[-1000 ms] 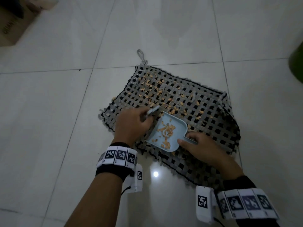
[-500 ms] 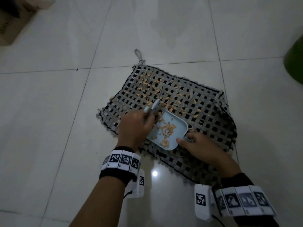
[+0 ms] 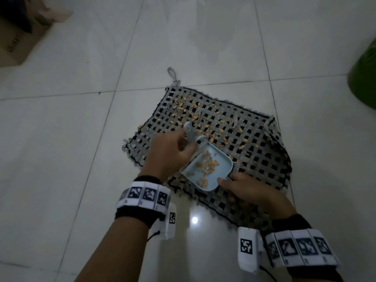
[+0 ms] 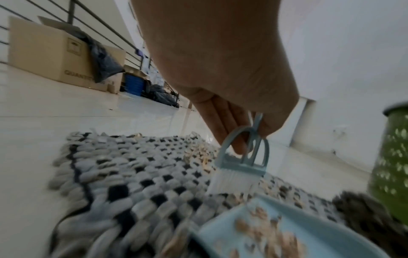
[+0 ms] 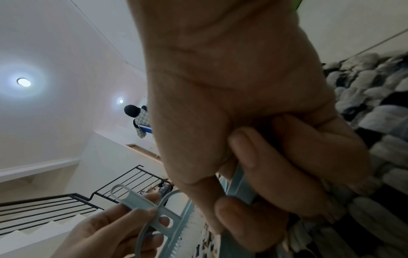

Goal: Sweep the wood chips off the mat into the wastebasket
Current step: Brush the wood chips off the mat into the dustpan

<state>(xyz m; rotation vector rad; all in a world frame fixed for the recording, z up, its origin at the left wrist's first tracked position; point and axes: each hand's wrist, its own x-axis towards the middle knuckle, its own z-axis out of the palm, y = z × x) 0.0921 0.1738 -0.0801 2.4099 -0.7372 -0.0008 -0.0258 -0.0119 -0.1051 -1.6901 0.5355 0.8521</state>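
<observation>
A grey and black woven mat (image 3: 258,151) lies on the tiled floor, with orange wood chips (image 3: 195,117) scattered over its far half. My left hand (image 3: 171,153) grips the handle of a small pale blue brush (image 4: 243,164), whose white bristles meet the open edge of a pale blue dustpan (image 3: 207,167). The pan rests on the mat's near part and holds a heap of chips. My right hand (image 3: 244,190) pinches the dustpan's handle (image 5: 240,188) at its near right corner. A green wastebasket (image 3: 364,76) stands at the right edge.
A cardboard box (image 3: 18,35) sits at the far left on the floor. The left wrist view shows dark bags (image 4: 163,94) and a railing beyond the box. White floor tiles (image 3: 61,139) surround the mat.
My left hand has swung the brush over the far chips and drawn it back against the pan's open edge. The dustpan and my right hand have stayed nearly where they were.
</observation>
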